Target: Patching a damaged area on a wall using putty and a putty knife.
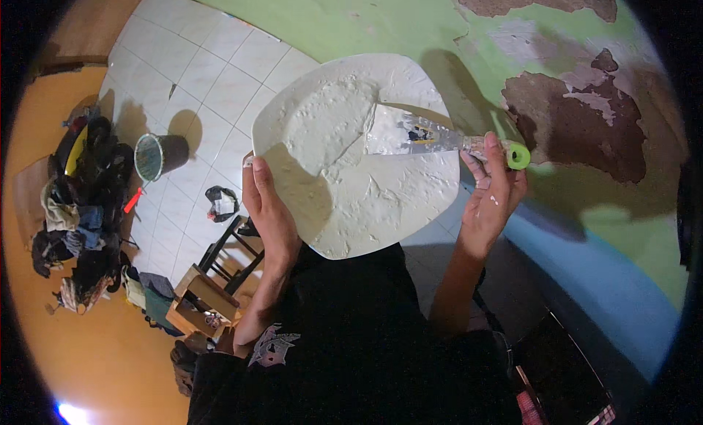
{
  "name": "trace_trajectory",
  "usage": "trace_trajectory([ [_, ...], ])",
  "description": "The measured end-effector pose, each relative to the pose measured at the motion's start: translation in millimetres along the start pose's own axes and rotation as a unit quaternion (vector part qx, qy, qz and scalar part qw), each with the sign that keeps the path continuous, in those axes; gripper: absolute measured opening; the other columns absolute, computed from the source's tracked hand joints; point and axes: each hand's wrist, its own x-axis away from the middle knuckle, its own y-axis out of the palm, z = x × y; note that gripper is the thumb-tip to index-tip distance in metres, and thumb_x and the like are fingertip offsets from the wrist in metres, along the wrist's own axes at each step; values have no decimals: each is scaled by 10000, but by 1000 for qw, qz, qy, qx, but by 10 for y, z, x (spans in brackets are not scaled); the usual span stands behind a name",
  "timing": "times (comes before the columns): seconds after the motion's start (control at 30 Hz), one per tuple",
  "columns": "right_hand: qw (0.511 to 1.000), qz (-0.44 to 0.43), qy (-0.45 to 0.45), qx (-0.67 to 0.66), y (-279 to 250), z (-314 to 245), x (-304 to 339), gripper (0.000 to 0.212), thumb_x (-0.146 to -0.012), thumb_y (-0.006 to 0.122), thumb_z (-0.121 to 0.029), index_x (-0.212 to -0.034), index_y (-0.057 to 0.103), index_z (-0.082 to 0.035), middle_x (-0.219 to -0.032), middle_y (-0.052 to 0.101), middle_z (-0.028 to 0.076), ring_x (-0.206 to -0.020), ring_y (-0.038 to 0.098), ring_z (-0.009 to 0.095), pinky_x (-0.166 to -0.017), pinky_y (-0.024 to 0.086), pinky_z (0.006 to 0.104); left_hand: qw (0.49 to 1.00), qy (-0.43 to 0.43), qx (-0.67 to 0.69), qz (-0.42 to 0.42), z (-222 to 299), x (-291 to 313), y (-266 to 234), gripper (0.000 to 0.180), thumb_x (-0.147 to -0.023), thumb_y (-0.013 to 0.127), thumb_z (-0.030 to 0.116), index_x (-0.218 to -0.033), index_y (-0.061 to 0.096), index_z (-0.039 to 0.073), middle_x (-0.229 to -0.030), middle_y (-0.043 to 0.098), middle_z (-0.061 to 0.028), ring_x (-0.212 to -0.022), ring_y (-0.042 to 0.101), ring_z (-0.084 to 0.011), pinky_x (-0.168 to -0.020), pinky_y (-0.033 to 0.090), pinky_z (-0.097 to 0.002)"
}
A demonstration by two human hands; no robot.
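Note:
A wide, rounded-square white plate (pixel 432 213) is held up in front of me, spread with pale, lumpy wall putty (pixel 322 125). My left hand (pixel 267 198) grips its left edge, thumb on the upper side and fingers mostly hidden beneath. In my right hand (pixel 492 187) is a putty knife (pixel 410 132) with a green-ended handle, pinched between thumb and fingers. The blade points left and lies over the putty near the plate's right side, its face smeared white. Specks of putty stick to my right fingers and palm.
A green wall with peeled brown patches (pixel 586 125) rises close on the right, blue lower down. On the tiled floor (pixel 220 59) stand a bucket (pixel 161 156) and a small plastic bag (pixel 221 203). Clothes (pixel 84 213) hang in a heap at the left, near a black stool (pixel 231 256).

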Motion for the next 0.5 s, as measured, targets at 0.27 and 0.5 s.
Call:
trace_trajectory([
  [0.27, 975, -131, -1, 178, -360, -139, -80, 342, -746, 808, 10, -1014, 594, 4, -908, 660, 56, -809, 644, 139, -713, 523, 267, 1000, 11, -17, 2, 4, -21, -23, 456, -1036, 428, 461, -1152, 542, 35, -975, 546, -60, -888, 531, -146, -781, 457, -307],
  [0.5, 838, -256, -194, 442, -265, -377, -38, 325, -674, 850, -26, -951, 682, -8, -927, 699, 87, -848, 655, 194, -777, 512, 324, 1000, 13, -20, -9, 22, -45, -36, 420, -1041, 435, 435, -1145, 547, 44, -967, 548, -42, -862, 516, -130, -768, 448, -290],
])
